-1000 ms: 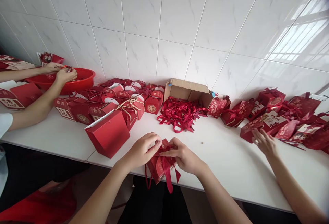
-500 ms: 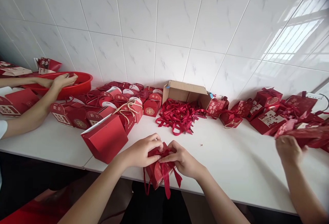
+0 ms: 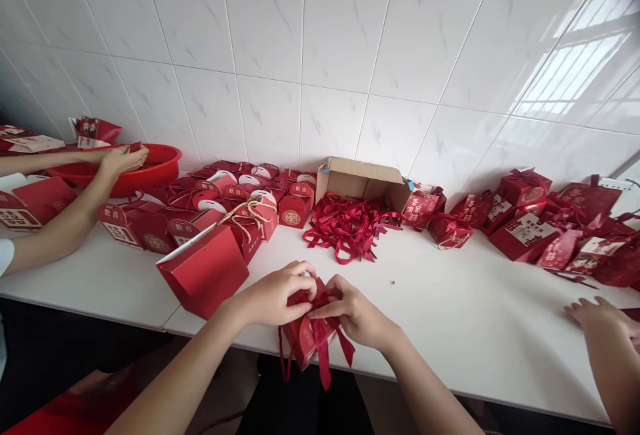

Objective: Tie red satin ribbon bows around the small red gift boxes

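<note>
1. Head view: the person's left hand (image 3: 290,295) has its fingers bent and drawn together, pinching a red ribbon (image 3: 323,358) at the top of a small red gift box (image 3: 303,342).
2. Head view: the right hand (image 3: 357,315) faces it, thumb and fingers closed on the same ribbon, whose loose ends hang down the box's front.
3. Head view: the gift box is at the middle of the white table's (image 3: 440,315) near edge; whether it rests there or is held just off the top, I cannot tell.
4. Head view: left of the hands, near that edge, a larger red box (image 3: 205,272) stands in front of rows of red boxes (image 3: 295,208) reaching toward the far edge.
5. Head view: at the middle of the far edge, a ribbon heap (image 3: 345,225) spills from a cardboard carton (image 3: 363,168).
6. Head view: toward the far left corner, a co-worker's hand (image 3: 120,160) is over a red basin (image 3: 173,155).
7. Head view: ribboned boxes (image 3: 520,238) crowd the far right corner; another person's hand (image 3: 597,322) is near the right end.
</note>
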The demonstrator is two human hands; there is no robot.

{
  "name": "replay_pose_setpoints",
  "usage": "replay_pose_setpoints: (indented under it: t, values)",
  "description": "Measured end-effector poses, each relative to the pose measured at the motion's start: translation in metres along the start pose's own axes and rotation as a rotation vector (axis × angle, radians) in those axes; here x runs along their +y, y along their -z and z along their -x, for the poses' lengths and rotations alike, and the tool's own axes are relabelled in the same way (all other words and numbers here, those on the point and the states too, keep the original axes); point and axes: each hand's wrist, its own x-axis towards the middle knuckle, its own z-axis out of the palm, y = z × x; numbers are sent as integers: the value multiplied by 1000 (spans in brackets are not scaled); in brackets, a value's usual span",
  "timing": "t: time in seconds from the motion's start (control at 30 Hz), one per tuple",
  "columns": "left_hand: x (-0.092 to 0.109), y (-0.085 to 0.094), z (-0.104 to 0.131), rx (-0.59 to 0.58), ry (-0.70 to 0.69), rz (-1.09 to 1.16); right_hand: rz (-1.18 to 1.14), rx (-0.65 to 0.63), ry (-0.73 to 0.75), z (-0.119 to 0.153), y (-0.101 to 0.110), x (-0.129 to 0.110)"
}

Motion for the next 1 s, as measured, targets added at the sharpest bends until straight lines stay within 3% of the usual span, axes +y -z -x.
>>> replay_pose_setpoints:
  t: [0.17, 0.3, 0.5, 0.6, 0.73, 1.0]
  values:
    - [-2, -1, -3, -14, 8, -34, -4, 2, -8, 2, -3, 0]
    - [-12, -8, -3, 45, 52, -29, -4, -3, -10, 2, -4, -1]
    - [-13, -27, -2, 212, 149, 275, -50, 56, 15, 1, -4, 0]
    - [-6, -34, -2, 280, 224, 410, -151, 183, -75, 1, -8, 3]
    - [1, -38, -1, 289, 290, 483, -273, 319, -204, 1, -12, 6]
    - [2, -42, 0, 315, 336, 560, -265, 344, -287, -5, -9, 2]
